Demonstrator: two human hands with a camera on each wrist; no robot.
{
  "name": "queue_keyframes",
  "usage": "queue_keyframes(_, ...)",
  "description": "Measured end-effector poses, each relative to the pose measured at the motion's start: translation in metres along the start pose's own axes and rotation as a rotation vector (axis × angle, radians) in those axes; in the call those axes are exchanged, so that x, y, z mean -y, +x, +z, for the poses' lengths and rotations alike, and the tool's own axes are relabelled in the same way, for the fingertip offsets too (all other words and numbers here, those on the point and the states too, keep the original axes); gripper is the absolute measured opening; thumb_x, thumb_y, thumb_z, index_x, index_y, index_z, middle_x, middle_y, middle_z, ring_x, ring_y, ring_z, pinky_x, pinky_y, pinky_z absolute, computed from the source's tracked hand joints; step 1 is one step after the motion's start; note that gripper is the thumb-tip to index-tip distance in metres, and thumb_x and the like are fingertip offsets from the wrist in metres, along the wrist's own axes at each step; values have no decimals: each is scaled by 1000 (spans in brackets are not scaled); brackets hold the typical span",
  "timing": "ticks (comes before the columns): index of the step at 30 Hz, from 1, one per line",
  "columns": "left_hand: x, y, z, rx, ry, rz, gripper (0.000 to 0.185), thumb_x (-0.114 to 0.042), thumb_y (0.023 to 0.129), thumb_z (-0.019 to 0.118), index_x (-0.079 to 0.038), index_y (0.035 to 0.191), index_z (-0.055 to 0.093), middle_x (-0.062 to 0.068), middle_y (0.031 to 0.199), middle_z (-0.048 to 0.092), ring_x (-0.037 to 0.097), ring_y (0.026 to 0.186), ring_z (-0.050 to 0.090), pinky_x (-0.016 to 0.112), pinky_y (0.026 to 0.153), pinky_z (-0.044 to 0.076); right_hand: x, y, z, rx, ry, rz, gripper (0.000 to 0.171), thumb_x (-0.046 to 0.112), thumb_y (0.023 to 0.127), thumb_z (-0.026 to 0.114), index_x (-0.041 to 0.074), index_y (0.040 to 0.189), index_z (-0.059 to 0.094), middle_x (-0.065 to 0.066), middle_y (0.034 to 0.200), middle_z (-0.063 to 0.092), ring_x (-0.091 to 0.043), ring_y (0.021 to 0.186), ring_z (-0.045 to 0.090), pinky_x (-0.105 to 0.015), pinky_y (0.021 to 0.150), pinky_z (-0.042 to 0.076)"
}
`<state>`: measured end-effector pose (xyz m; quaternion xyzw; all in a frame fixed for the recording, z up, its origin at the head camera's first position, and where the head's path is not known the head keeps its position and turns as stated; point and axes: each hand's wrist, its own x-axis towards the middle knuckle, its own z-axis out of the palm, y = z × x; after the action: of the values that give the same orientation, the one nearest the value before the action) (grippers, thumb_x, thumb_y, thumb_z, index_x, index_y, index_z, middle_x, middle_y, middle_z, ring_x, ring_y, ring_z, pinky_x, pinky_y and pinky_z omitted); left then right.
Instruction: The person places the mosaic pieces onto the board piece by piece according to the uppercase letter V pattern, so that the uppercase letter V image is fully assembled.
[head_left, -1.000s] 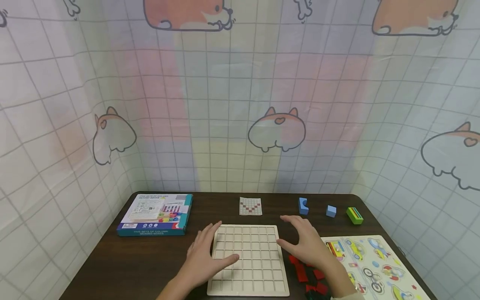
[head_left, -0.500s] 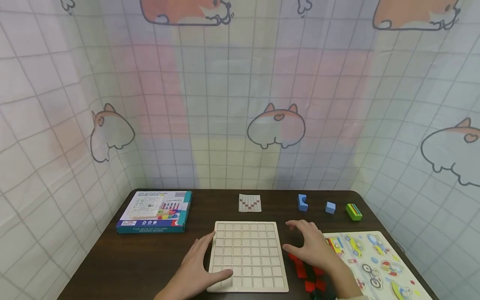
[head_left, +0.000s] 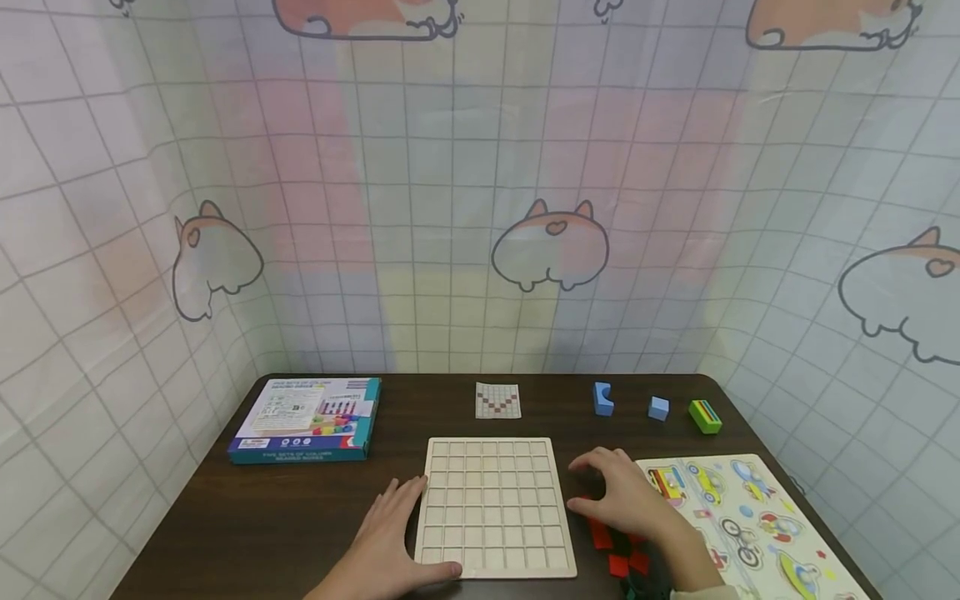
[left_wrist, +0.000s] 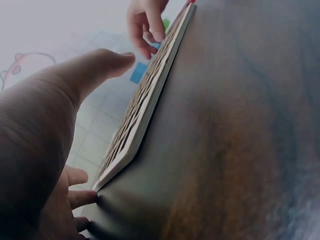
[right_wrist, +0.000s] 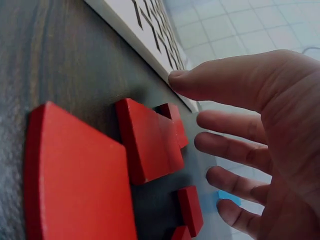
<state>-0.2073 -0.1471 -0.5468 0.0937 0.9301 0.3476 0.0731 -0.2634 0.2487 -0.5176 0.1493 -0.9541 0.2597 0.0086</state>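
A pale wooden grid board (head_left: 495,508), its squares bare, lies flat on the dark table. My left hand (head_left: 382,542) is at its left side with fingers spread. The fingertips are at the board's left edge and the thumb is by the near left corner; in the left wrist view a finger meets a board corner (left_wrist: 102,182). My right hand (head_left: 630,500) hovers beside the right edge, fingers loosely bent and holding nothing. Under it lie several flat red wooden pieces (right_wrist: 80,175), partly hidden by the hand in the head view.
A small card with a red square pattern (head_left: 498,401) lies behind the board. Back right are a notched blue block (head_left: 603,399), a blue cube (head_left: 658,408) and a green striped block (head_left: 705,417). A picture puzzle board (head_left: 750,517) lies right, a boxed set (head_left: 307,421) back left.
My left hand has moved back from over the board to its left edge and near corner. The right hand has shifted slightly right, away from the board's edge. The view has tilted slightly down.
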Motion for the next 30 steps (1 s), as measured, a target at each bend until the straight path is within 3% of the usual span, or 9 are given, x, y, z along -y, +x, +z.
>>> queue_keyframes(14, 5, -2, 4, -13, 69, 77, 145, -92, 64, 86, -13, 175, 35, 13, 182, 35, 50, 172, 17, 77, 135, 13, -8, -2, -3, 66, -25, -19, 32, 43, 82, 98, 30, 105, 79, 12, 107, 70, -15, 107, 58, -46, 96, 51)
queue_keyframes(24, 7, -4, 2, 25, 31, 102, 142, -82, 67, 91, -14, 176, 31, 11, 183, 32, 52, 172, 13, 80, 133, 12, -11, -4, -5, 47, 1, -41, 21, 43, 87, 96, 33, 95, 79, 17, 98, 70, -8, 96, 62, -36, 88, 53)
queue_keyframes(30, 8, -3, 1, 27, 8, 105, 141, -78, 67, 93, -13, 176, 31, 11, 183, 33, 53, 172, 13, 81, 133, 11, -9, -1, -2, 32, 0, 3, 20, 45, 90, 93, 34, 91, 78, 17, 98, 68, -10, 95, 58, -41, 92, 46)
